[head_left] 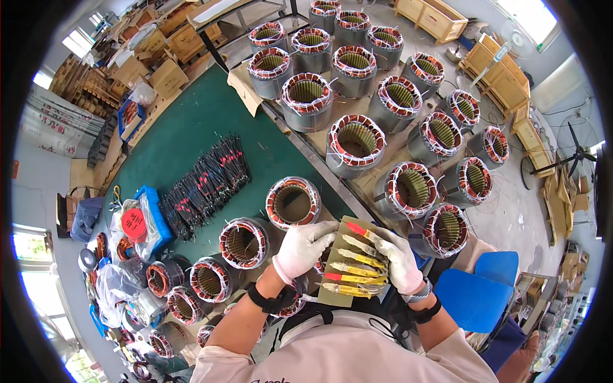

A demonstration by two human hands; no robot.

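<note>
Close in front of my body is a flat olive-coloured board (334, 300). A row of leads (357, 271) in yellow and red sleeving, with pale ends, lies across it. My left hand (303, 250), in a white glove, is closed at the board's upper left edge, thumb and fingers pinched together. On the opposite side my right hand (399, 258), also gloved, grips the board's right edge beside the ends of the leads. The fingers behind the board are hidden. Just beyond my left hand stands a wound motor stator (313, 199) with white-laced copper windings.
Several more stators (357, 139) crowd the bench ahead and to the right. On the green table (191, 108) lies a bundle of black leads (204, 185), beside a blue tray (155, 220). A blue chair (469, 300) stands close at my right.
</note>
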